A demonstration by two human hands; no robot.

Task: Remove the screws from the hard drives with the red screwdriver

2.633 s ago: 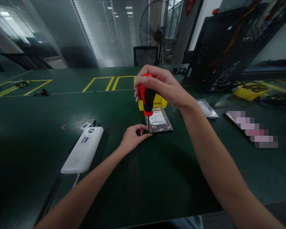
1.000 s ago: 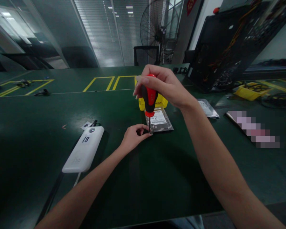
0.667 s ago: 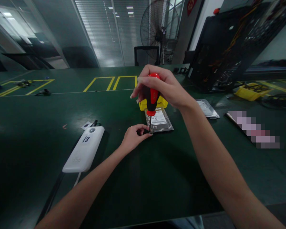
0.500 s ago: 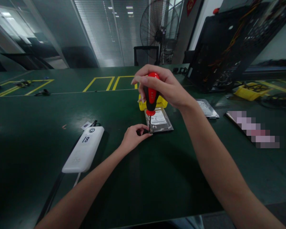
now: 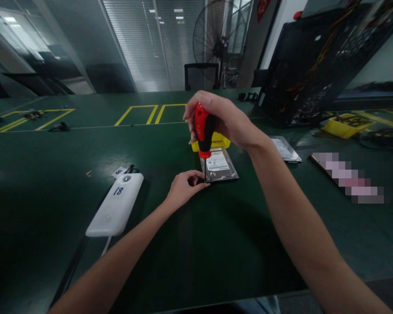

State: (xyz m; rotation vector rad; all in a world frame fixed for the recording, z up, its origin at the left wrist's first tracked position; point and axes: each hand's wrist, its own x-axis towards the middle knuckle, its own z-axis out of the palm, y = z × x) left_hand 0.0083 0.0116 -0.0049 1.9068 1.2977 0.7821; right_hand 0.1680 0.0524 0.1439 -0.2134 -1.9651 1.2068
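Observation:
My right hand [image 5: 221,114] is wrapped around the handle of a red and black screwdriver [image 5: 203,131], which stands nearly upright. The shaft points down at the near left corner of a silver hard drive [image 5: 222,171] with a white label. At that same corner, the thumb and forefinger of my left hand [image 5: 186,186] grip the drive's edge on either side of the screwdriver tip. The tip itself and any screw beneath it are too small to make out. Directly behind the drive sits a yellow tray [image 5: 221,140], partly hidden by my right hand.
On the green table [image 5: 150,152], a white power bank [image 5: 116,205] marked 18 lies to the left with a cable. A second drive [image 5: 284,149] and a pixelated phone-like object [image 5: 347,176] lie right. An open black computer case [image 5: 298,74] and a yellow basket [image 5: 346,125] stand further back.
The screwdriver handle has turned in my right hand and tilted slightly left, with the fingers shifted around it. My left hand and the hard drive stay where they were.

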